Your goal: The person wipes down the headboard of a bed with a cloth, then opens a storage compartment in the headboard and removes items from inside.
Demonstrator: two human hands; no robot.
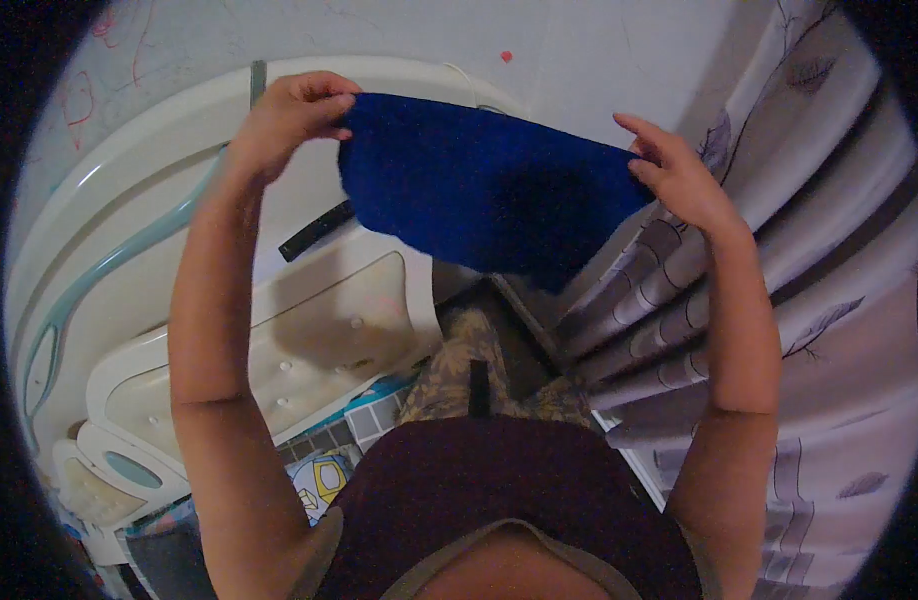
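A dark blue piece of cloth (449, 165) is stretched out in the air between my two hands. My left hand (297, 115) pinches its upper left corner between thumb and fingers. At the upper right corner, my right hand (669, 165) grips the edge between thumb and fingers, with one finger pointing outward. The cloth's top edge is taut and slopes down to the right. Its lower edge hangs loose and uneven, and a dark shadow lies on its right half.
Behind the cloth stands a cream headboard (279, 350) with a padded panel and pale blue trim. A black strip-like object (314, 232) rests on its ledge. Grey patterned curtains (779, 290) hang at the right. A wall (399, 30) with red scribbles is beyond.
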